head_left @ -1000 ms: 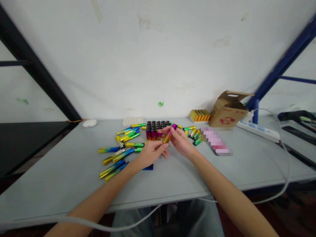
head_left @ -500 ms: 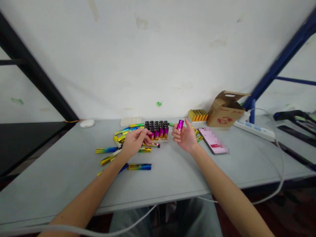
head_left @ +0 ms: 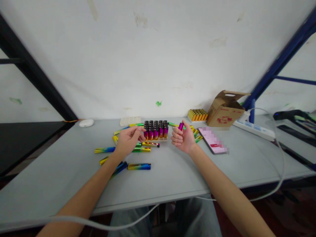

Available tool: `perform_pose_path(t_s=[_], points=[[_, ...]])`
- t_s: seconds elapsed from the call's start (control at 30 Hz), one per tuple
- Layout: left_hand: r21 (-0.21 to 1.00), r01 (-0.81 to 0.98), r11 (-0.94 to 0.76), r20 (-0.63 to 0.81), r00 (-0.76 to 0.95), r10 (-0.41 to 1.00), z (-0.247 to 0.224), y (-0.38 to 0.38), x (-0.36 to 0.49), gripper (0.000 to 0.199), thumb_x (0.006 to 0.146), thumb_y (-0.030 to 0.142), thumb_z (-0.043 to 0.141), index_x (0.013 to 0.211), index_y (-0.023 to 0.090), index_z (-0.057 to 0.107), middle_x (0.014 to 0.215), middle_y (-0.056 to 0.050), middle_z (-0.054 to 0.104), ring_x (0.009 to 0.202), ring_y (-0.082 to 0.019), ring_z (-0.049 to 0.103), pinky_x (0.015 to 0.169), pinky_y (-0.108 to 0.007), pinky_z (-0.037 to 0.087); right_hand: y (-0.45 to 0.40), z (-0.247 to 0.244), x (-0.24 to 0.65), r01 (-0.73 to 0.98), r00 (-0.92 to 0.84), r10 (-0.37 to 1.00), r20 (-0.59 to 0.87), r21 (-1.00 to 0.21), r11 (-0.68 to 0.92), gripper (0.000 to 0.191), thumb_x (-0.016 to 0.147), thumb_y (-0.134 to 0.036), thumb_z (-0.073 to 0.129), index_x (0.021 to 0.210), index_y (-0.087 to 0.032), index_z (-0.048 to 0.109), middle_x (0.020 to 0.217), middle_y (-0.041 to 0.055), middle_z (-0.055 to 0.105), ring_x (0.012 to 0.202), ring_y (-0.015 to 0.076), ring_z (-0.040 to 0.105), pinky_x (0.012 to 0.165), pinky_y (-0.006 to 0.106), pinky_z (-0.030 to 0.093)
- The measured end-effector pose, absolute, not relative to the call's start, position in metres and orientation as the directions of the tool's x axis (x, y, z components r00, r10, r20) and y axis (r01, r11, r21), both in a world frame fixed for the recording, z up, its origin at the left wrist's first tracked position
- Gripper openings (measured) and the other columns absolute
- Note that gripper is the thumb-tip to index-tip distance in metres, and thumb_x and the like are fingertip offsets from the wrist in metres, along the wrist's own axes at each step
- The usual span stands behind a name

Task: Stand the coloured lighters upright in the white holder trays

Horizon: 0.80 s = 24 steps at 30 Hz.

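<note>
My right hand (head_left: 183, 140) is closed round a shiny purple cylinder (head_left: 181, 126), whose upper end sticks out beside the thumb. My left hand (head_left: 129, 140) hangs over the left side of the table with thumb and forefinger close together; anything between them is hidden. Right of its fingertips, a block of upright purple-and-gold cylinders with black tops (head_left: 156, 131) stands in a pale tray (head_left: 163, 141). Under and around the left hand lie several shiny yellow, blue and green pieces, including a yellow-blue piece (head_left: 139, 167) near the front and a red-gold piece (head_left: 151, 144).
More shiny pieces (head_left: 197, 135) lie behind the right hand, beside a phone (head_left: 212, 141). At the back right stand yellow cylinders in a tray (head_left: 198, 115), a cardboard box (head_left: 223, 113) and a power strip (head_left: 256, 129). A white case (head_left: 86, 123) and a white gridded tray (head_left: 130, 121) sit along the wall.
My left hand has drawn back leftward from the block of cylinders. My right hand has curled further round the purple cylinder, so less of it shows.
</note>
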<state>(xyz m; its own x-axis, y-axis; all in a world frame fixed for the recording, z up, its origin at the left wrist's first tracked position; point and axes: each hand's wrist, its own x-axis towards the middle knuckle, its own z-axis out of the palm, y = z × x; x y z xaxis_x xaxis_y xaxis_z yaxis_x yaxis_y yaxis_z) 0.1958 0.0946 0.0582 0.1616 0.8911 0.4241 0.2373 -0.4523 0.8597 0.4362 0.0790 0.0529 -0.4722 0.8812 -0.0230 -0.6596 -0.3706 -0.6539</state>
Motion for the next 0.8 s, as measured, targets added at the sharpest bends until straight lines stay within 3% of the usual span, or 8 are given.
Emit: perform_pose_path(t_s=[0.23,0.5,0.8], points=[[0.844,0.286,-0.455,0.45,0.085,0.889,0.06,0.099,0.189,0.029,0.083,0.039,0.052,0.08,0.014,0.067,0.052,0.0,0.063,0.044,-0.011,0.059,0.048,-0.021,0.05,0.078,0.055,0.438,-0.636,-0.426,0.903,-0.046,-0.695,-0.335,0.062,0.085,-0.072,0.023,0.049,-0.02,0.023,0.041,-0.0073,0.017,0.039,0.0075,0.011,0.036,0.018,0.017],[0.815,0.332,-0.475,0.456,0.137,0.879,0.051,0.102,0.19,0.026,0.086,0.034,0.05,0.08,0.014,0.066,0.053,0.001,0.063,0.047,-0.011,0.06,0.05,-0.021,0.05,0.081,0.048,0.433,-0.573,-0.406,0.913,-0.045,-0.765,-0.293,0.053,0.085,-0.058,0.024,0.049,-0.021,0.03,0.043,-0.0074,0.018,0.039,0.0076,0.01,0.035,0.019,0.013],[0.806,0.341,-0.483,0.463,0.143,0.875,0.05,0.102,0.19,0.024,0.085,0.031,0.05,0.08,0.014,0.066,0.055,0.0,0.064,0.048,-0.011,0.061,0.05,-0.021,0.051,0.08,0.048,0.431,-0.546,-0.36,0.931,-0.052,-0.798,-0.256,0.05,0.084,-0.058,0.027,0.051,-0.022,0.028,0.043,-0.0074,0.019,0.039,0.0071,0.011,0.035,0.018,0.014]])
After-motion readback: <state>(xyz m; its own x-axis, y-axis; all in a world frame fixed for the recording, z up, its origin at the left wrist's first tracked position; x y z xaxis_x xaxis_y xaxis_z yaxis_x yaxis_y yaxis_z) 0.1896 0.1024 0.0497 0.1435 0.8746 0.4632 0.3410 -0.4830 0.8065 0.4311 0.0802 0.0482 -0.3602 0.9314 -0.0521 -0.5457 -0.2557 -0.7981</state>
